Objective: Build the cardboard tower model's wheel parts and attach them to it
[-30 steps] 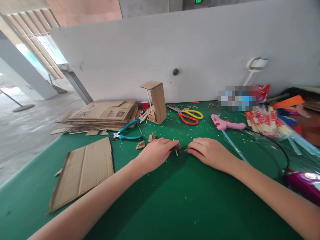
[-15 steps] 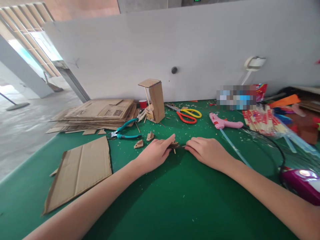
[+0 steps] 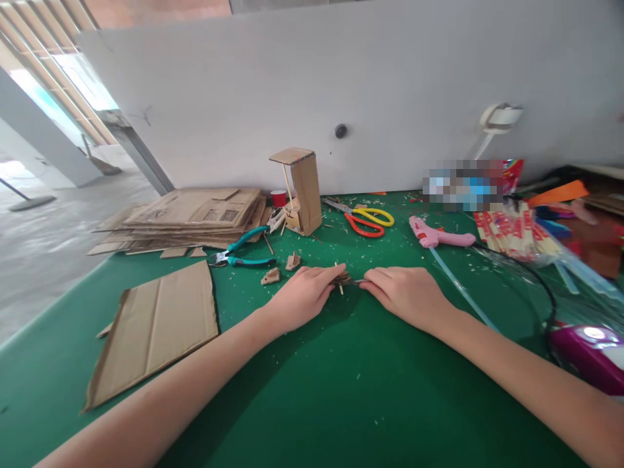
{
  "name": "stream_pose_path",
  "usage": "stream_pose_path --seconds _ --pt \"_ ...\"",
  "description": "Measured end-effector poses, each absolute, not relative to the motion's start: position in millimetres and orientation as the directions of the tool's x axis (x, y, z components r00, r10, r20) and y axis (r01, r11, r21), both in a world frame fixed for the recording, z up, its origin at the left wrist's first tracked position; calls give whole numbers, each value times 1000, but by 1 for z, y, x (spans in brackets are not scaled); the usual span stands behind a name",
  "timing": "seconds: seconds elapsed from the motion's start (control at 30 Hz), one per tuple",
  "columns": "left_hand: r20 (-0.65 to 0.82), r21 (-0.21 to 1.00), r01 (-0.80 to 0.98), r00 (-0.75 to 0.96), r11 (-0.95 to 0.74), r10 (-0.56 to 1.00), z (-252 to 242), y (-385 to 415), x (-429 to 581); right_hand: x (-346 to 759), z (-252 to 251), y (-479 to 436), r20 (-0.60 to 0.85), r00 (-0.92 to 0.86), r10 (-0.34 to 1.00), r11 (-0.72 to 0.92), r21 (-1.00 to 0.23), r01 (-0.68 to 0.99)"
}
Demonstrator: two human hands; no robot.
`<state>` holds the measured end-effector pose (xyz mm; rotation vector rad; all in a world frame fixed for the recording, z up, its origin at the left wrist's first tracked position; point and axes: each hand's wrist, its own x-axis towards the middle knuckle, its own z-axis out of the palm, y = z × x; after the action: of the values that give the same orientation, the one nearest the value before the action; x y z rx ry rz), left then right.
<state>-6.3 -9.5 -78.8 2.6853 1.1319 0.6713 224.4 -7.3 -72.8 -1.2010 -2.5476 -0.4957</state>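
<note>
My left hand (image 3: 299, 298) is closed on a small layered cardboard piece (image 3: 344, 277), pinching it between thumb and fingers. A thin wooden stick (image 3: 342, 290) pokes out above and below that piece. Opposite it, my right hand (image 3: 404, 291) is closed around a thin grey pointed tool (image 3: 359, 281), mostly hidden by the fingers. Its tip is at the right edge of the cardboard; whether it goes in I cannot tell. Left of my left hand lie two small cardboard pieces (image 3: 270, 276) on the green table (image 3: 312, 396).
Teal-handled pliers (image 3: 251, 250), a cardboard stand (image 3: 306, 195) and red-and-yellow scissors (image 3: 368, 220) lie beyond my hands. Stacked cardboard (image 3: 195, 211) and a loose sheet (image 3: 156, 331) are at left. A pink glue gun (image 3: 439, 235), its cable and a purple device (image 3: 587, 357) occupy the right.
The thin tool's tip has come slightly closer to the cardboard piece. Both hands keep their grips, and the view has shifted a little.
</note>
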Motion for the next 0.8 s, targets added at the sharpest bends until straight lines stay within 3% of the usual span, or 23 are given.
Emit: stream_pose_path --seconds 0.4,0.57,0.8 --pt "347 303 652 604 -695 717 -78 -9 -5 225 -68 -5 316 -621 717 630 88 772" --pt "355 319 636 607 -702 711 -78 -10 -5 224 -67 -6 293 -680 673 670 150 727" --pt "361 287 651 606 -703 709 -78 -10 -5 225 -71 -11 355 -577 736 540 205 816"
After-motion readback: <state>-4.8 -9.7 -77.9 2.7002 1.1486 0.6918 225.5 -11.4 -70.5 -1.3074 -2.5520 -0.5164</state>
